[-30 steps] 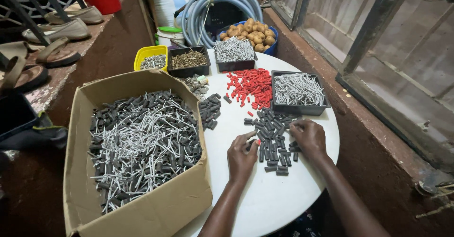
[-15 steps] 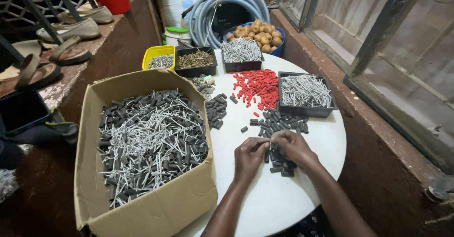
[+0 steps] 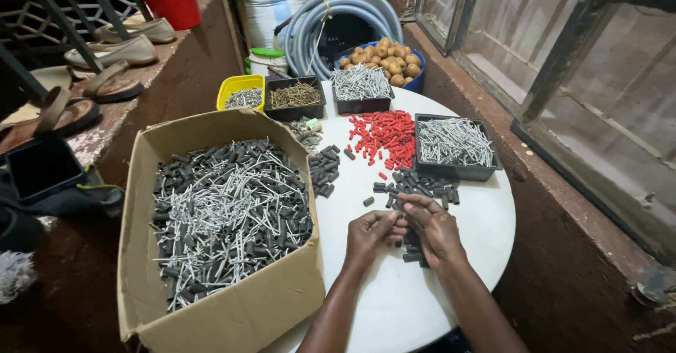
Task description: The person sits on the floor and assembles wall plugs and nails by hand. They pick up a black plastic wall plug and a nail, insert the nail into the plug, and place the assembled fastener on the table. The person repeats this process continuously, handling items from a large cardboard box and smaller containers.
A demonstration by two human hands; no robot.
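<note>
**Ama:** What are the hands doing?

**Ben:** The left hand (image 3: 370, 234) and the right hand (image 3: 433, 227) are close together over the round white surface (image 3: 394, 304). The fingers pinch something small and dark between them. It looks like one of the little grey plastic plugs (image 3: 415, 187), but I cannot tell for sure.

**Ama:** Where are the rest of those?

**Ben:** In a loose pile just past the fingertips. A smaller grey pile (image 3: 324, 170) lies to the left, and red plugs (image 3: 384, 136) are farther back.

**Ama:** Is much done?

**Ben:** I think so. The cardboard box (image 3: 232, 318) on the left is full of grey plugs with nails in them. But piles are still out, and the black tray of nails (image 3: 454, 145) is still full.

**Ama:** Is there room to move?

**Ben:** Yes, the surface near the person is bare. The box sits tight against the left side. The tray is close to the right edge, so things could roll off there.
</note>
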